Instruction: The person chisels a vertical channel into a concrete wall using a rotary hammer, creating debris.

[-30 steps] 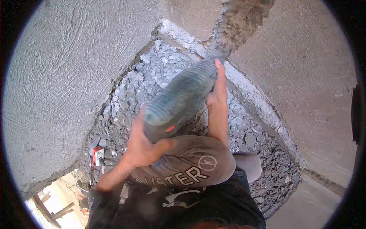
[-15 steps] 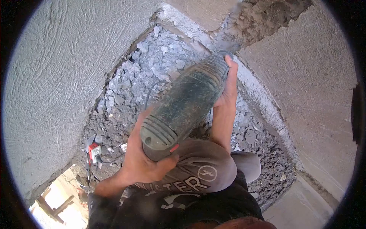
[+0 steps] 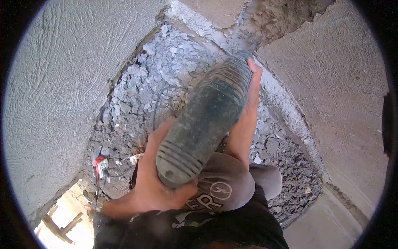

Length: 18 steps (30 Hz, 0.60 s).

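Observation:
A large dark green power tool (image 3: 207, 112) with a ribbed casing lies diagonally across the middle of the view, its narrow front end at the broken corner of the wall. Its rear end is gripped by my left hand (image 3: 159, 182), with the thumb curled under the end cap. My right hand (image 3: 252, 89) holds the front part from the right side, thumb along the ribs. The tool's tip touches or nearly touches the wall base; the exact contact is hard to see.
Broken plaster and rubble (image 3: 137, 95) cover the floor between a grey plastered wall (image 3: 62, 91) and a brownish wall (image 3: 331, 83). A red and white power socket (image 3: 100, 165) with cables sits at the lower left. A wooden frame (image 3: 62, 226) shows beyond an opening.
The rear end of the tool has shifted slightly right and down with my left hand. More of the cable beside the tool shows.

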Motion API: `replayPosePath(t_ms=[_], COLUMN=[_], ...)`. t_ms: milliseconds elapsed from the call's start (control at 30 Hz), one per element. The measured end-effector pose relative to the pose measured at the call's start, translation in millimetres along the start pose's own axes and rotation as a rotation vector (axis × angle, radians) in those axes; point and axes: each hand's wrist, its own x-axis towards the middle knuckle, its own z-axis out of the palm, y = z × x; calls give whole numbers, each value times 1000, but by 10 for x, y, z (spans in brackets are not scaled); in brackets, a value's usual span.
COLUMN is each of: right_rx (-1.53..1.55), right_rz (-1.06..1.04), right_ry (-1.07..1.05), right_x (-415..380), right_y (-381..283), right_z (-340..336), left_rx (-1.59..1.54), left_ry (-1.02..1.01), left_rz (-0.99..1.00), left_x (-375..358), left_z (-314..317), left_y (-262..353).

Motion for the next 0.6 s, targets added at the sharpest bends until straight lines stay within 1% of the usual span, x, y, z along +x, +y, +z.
replayPosePath(t_ms=[67, 133, 200, 267, 400, 467, 600], right_rx=[25, 51, 2, 6, 26, 26, 59], right_rz=[18, 34, 81, 72, 39, 44, 38], right_ry=[43, 78, 71, 77, 100, 77, 46], right_x=[-26, -47, -46, -39, -45, -12, 96], right_y=[14, -4, -35, -40, -48, -67, -80], right_z=[-22, -44, -59, -66, -45, -70, -162], left_rx=[-11, 273, 308, 345, 358, 353, 357], left_ry=[0, -11, -28, -43, -55, -55, -47], left_rz=[-4, -47, -21, 5, -67, -97, -66], left_x=[-18, -38, -37, -30, -17, 3, 49], left_z=[43, 49, 52, 62, 108, 139, 200], left_y=[22, 70, 68, 76, 112, 118, 109])
